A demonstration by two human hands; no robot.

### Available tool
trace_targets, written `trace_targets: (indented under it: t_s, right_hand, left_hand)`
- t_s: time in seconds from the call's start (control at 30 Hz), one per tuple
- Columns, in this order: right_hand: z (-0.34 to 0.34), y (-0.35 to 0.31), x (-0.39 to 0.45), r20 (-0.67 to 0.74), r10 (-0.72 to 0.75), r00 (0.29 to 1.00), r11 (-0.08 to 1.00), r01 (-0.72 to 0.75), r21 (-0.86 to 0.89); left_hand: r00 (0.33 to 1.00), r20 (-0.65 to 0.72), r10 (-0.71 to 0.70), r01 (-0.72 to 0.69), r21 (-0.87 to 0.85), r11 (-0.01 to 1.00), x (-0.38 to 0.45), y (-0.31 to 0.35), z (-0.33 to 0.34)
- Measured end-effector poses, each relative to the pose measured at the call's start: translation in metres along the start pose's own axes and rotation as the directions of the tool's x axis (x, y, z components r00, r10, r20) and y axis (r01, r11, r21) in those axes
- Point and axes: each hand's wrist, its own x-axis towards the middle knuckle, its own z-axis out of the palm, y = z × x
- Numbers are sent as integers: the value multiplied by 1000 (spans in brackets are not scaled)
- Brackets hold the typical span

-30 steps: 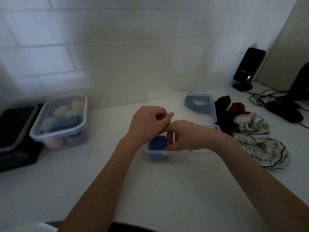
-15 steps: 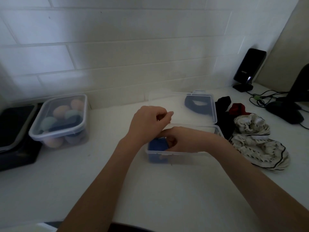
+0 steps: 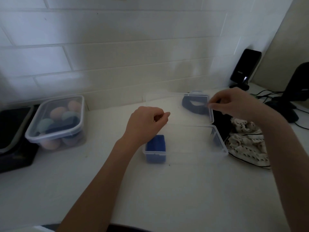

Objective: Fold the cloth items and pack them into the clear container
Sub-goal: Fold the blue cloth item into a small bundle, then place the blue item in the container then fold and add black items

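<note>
The left hand (image 3: pixel 147 122) is held above the back left of the clear container (image 3: pixel 184 154), its fingers curled with thumb and forefinger tips brought together; whether anything is pinched between them cannot be told. The right hand (image 3: pixel 234 103) is raised farther back and to the right, over the right end of the open lid (image 3: pixel 177 111), its fingertips drawn together near the lid's edge; whether the lid or a cloth is gripped cannot be told. Nearest on the white counter (image 3: pixel 167 190), the container is seen with a folded blue cloth (image 3: pixel 155 144) packed upright at its left end, the remainder of its floor left bare. Just beside its right wall a pale patterned cloth (image 3: pixel 245 144) is heaped, and a black cloth (image 3: pixel 222 121) is lain behind that. The lid is laid flat behind the container, and a dark blue cloth (image 3: pixel 195 106) is seen through its right end. To the far left a closed tub (image 3: pixel 56 121) is placed, filled with rounded peach, teal and dark pieces, and a black tray (image 3: pixel 11 131) is set beside it at the counter's edge. At the back right a black speaker (image 3: pixel 245 67) is stood against the tiled wall (image 3: pixel 117 47), with cables (image 3: pixel 265 95) and a black stand (image 3: pixel 294 91) near it.
</note>
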Motion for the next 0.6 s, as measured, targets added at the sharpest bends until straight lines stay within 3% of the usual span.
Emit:
trace_targets:
  t_s: [0.33, 0.5, 0.6]
  right_hand:
    - [12, 40, 9, 46, 369, 928, 908, -350, -231]
    - [30, 39, 8, 120, 405, 907, 873, -344, -345]
    - [32, 40, 9, 181, 372, 910, 904, -311, -293]
  left_hand:
    - [1000, -11, 4, -4, 11, 1000, 0, 1, 0]
    - [1000, -17, 3, -3, 14, 1000, -1, 1, -1]
    - [1000, -18, -4, 4, 18, 1000, -1, 1, -1]
